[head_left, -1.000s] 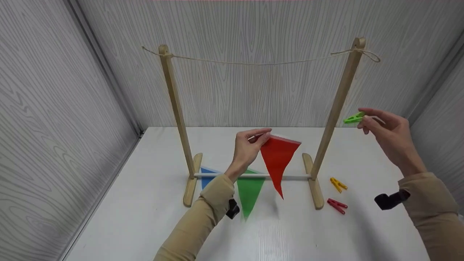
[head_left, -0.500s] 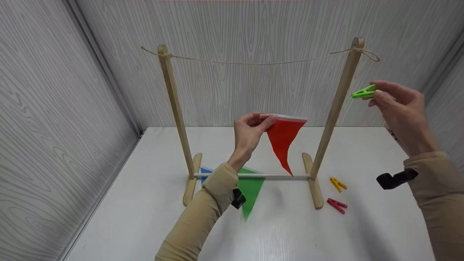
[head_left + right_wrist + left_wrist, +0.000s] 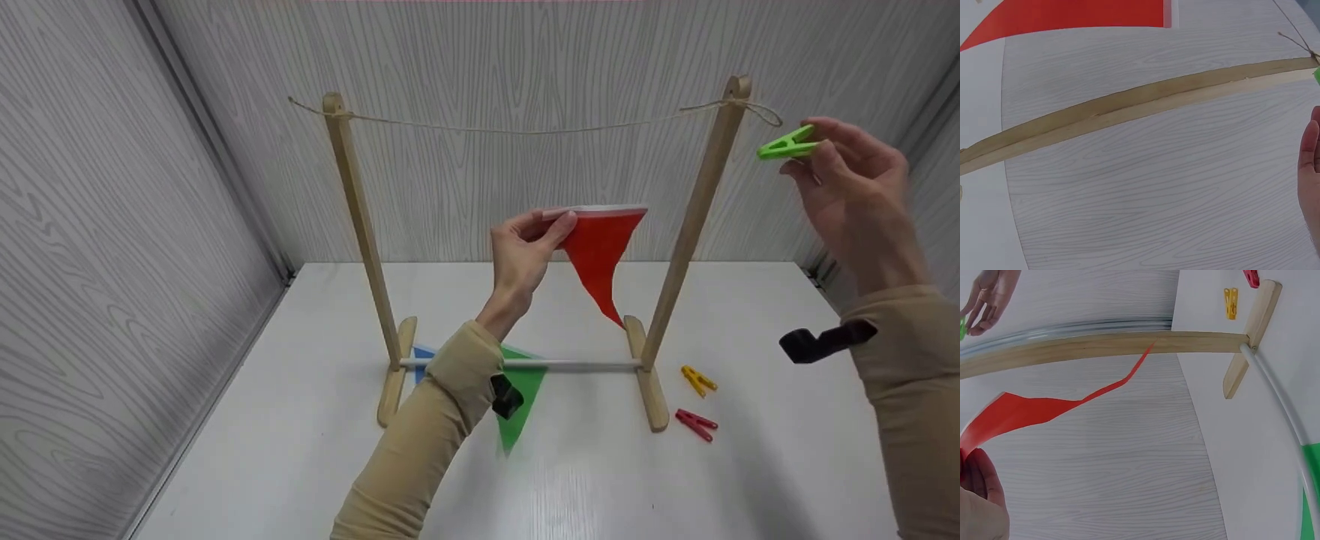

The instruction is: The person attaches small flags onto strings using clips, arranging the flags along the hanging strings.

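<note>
Red pennant and green clothespin held up at a wooden string stand on the white tabletop (image 3: 300,450).

The stand (image 3: 360,225) is set mid-tabletop, string (image 3: 525,131) tied between its posts. The left hand (image 3: 521,255) is raised between the posts, below the string, thumb and fingers pinched on the top edge of the red pennant (image 3: 600,247), tip hanging down. The right hand (image 3: 855,187) is lifted just right of the right post top, fingers pinched on the green clothespin (image 3: 786,144). Green pennant (image 3: 517,405), yellow clothespin (image 3: 699,379) and red clothespin (image 3: 696,424) are left flat on the tabletop.

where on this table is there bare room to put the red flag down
The table is bare left of the stand's left foot, and along the front edge. It is crowded under the white rail, where the green flag lies, and right of the right foot, by the yellow peg and red peg.
</note>
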The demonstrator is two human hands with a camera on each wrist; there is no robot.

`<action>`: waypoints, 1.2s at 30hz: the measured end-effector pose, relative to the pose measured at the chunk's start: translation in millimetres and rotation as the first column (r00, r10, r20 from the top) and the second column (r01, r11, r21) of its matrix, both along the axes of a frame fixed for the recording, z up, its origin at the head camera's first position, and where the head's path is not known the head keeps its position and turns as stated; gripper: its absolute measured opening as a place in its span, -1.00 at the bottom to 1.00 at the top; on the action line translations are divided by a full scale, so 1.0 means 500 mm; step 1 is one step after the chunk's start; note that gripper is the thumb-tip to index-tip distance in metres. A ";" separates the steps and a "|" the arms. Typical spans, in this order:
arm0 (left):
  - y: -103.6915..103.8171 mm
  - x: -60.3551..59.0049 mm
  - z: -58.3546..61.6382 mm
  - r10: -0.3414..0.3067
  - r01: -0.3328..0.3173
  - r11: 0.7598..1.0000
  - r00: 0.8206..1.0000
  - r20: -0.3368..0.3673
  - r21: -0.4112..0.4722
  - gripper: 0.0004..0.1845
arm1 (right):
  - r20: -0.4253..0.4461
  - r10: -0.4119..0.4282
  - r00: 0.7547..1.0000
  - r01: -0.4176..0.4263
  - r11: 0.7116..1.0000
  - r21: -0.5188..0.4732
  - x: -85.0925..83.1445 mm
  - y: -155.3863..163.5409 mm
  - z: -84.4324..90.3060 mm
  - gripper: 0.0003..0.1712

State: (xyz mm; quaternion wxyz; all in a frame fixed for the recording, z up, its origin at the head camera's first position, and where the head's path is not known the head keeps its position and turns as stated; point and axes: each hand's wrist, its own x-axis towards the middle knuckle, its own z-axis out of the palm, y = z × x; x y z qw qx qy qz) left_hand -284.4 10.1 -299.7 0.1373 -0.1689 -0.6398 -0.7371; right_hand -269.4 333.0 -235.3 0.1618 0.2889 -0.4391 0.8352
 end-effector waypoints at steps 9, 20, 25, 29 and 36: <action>0.018 -0.005 0.022 -0.047 0.045 0.997 0.999 0.018 0.066 -0.72 | -0.019 0.048 0.999 -0.049 0.996 -0.077 -0.006 -0.020 0.032 -0.70; 0.040 -0.009 0.044 -0.056 0.053 0.991 0.998 0.023 0.125 -0.73 | -0.087 0.056 0.995 -0.066 0.992 -0.112 -0.005 -0.042 0.066 -0.65; 0.048 -0.012 0.052 -0.068 0.063 0.983 0.997 0.021 0.171 -0.74 | -0.101 0.081 0.992 -0.094 0.988 -0.125 -0.008 -0.046 0.080 -0.66; 0.054 -0.010 0.059 -0.074 0.070 0.984 0.997 0.020 0.166 -0.72 | -0.116 0.051 0.992 -0.060 0.996 -0.071 -0.014 -0.057 0.092 -0.68; 0.062 -0.013 0.072 -0.069 0.068 0.987 0.998 0.002 0.143 -0.64 | -0.149 -0.011 0.989 0.020 0.998 0.061 -0.028 -0.078 0.114 -0.68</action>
